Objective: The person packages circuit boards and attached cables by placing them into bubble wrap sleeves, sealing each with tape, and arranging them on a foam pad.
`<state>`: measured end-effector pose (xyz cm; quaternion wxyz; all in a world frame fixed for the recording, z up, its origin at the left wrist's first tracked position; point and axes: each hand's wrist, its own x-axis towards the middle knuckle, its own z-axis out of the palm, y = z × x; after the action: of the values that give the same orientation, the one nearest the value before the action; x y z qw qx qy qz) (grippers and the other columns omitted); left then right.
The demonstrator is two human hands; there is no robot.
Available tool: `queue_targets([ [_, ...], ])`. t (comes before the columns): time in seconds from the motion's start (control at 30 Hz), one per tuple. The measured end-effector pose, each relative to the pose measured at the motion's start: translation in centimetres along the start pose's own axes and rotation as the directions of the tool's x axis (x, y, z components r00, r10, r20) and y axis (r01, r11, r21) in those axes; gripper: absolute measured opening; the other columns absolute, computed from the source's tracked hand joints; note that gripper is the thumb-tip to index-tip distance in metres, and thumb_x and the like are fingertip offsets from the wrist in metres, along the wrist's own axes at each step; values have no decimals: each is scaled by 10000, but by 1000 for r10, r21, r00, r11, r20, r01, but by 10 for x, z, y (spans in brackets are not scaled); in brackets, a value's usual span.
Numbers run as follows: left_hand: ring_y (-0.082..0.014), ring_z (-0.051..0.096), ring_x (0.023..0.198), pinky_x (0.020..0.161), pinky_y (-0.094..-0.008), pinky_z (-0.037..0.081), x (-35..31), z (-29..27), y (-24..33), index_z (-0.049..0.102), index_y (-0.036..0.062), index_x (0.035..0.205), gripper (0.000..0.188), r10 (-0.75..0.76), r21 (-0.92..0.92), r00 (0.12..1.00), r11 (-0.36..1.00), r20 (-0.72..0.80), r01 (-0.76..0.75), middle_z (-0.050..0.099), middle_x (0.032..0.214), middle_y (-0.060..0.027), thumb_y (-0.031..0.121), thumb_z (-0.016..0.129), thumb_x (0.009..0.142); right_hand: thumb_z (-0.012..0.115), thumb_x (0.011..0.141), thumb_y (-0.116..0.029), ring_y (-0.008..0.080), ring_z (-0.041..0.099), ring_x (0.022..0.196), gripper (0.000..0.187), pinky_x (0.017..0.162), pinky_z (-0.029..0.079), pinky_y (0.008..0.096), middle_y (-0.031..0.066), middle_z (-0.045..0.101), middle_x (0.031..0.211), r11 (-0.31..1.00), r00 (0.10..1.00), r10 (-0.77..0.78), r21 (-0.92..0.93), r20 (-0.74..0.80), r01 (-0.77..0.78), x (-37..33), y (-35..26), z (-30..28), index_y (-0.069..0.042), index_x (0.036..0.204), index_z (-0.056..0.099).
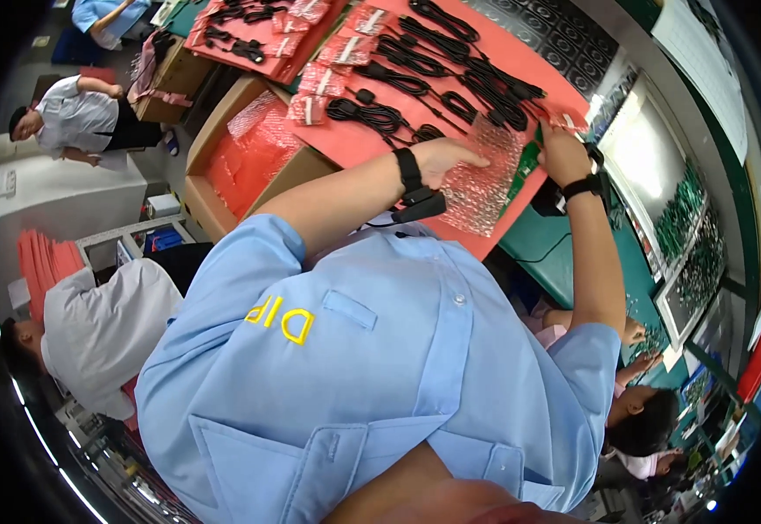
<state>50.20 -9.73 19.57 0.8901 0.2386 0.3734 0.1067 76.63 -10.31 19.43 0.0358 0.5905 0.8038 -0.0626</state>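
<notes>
Your blue shirt (380,375) fills the lower part of the view, closest to the lens, and both of your forearms reach up from it to a red table (359,140). Your left hand (450,159) lies flat, fingers spread and holding nothing, pressing on a sheet of pinkish bubble wrap (478,188) that sits at the table's near edge. A black wristband (409,170) circles that wrist, with a small black clip hanging just below it. Your right hand (562,153) is closed in a pinch on the far corner of the same bubble wrap, where a green circuit board (527,166) shows at the wrap's right edge, partly tucked under it; whether your fingers also touch the board you cannot tell. A black watch (583,186) sits on that wrist. Across the middle of the table lie many coiled black cables (450,65), and near its left edge small red bubble bags (311,96). An open cardboard box (249,157) holding red bubble wrap stands just beside the table's left side. Other people in pale shirts work off to the left.
</notes>
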Motion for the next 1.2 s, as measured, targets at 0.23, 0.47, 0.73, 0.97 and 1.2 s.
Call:
queue_targets([
  [0.23, -207, 629, 812, 688, -353, 519, 0, -8, 10, 551, -14, 1089, 258, -61, 40, 998, 997, 19, 60, 637, 962, -111, 130, 548, 875, 622, 815, -228, 339, 620, 660, 273, 639, 503, 407, 151, 636, 806, 975, 946, 188, 164, -265, -148, -1, -29, -61, -47, 1019, 631],
  [0.47, -221, 624, 707, 655, -330, 517, 57, -10, 28, 539, -30, 982, 177, -190, -86, 974, 976, 127, 202, 634, 873, -125, 77, 467, 861, 622, 824, -197, 310, 622, 763, 223, 675, 499, 377, 120, 645, 857, 949, 921, 58, 309, -385, 69, -6, -70, -86, -70, 1004, 655],
  [0.73, -196, 608, 698, 652, -315, 509, 77, -31, 25, 558, 1, 882, 125, -97, -129, 953, 982, 288, 139, 627, 855, -111, 76, 472, 830, 591, 821, -88, 285, 623, 829, 235, 713, 506, 358, 95, 643, 952, 946, 956, -28, 300, -293, 120, -33, -70, -56, -89, 1051, 642],
  [0.97, -187, 629, 713, 627, -308, 524, 107, -54, 31, 586, 0, 884, 127, 71, -169, 863, 986, 500, 17, 642, 866, -102, 111, 543, 838, 590, 794, -38, 291, 614, 883, 300, 756, 503, 355, 96, 639, 995, 943, 962, -32, 311, -273, 119, -28, -68, -58, -89, 1088, 623],
  [1.2, -220, 664, 789, 638, -323, 565, 75, -9, 39, 565, -38, 1032, 215, -135, -117, 965, 979, 226, 164, 643, 987, -154, 123, 561, 891, 644, 725, -22, 302, 595, 932, 418, 798, 491, 361, 96, 630, 1043, 960, 932, -76, 226, -355, 164, -41, -64, -77, -95, 1133, 597],
])
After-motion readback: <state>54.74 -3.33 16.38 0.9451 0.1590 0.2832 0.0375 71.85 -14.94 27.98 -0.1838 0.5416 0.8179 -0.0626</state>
